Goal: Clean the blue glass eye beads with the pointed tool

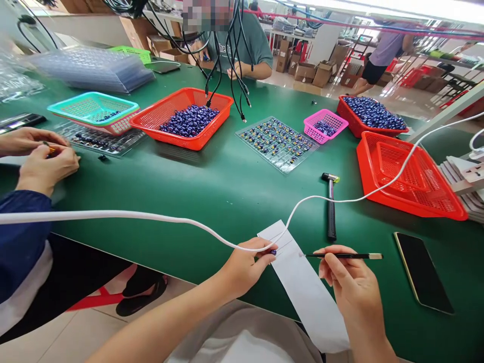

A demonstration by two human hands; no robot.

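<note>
The green desk (pixel 234 186) carries a white paper strip (pixel 302 287) hanging over its near edge. The left hand (pixel 245 267) pinches a small blue part (pixel 273 251) down on it; the right hand (pixel 348 282) grips a thin brush (pixel 340 256), tip aimed at the part.

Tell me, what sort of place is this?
Likely a small-parts assembly workshop: a green bench with red baskets of blue parts, a part tray, and stacked cartons behind.

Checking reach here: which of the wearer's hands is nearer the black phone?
Right. The right hand sits just left of the phone; the left hand is farther left, across the paper strip.
</note>
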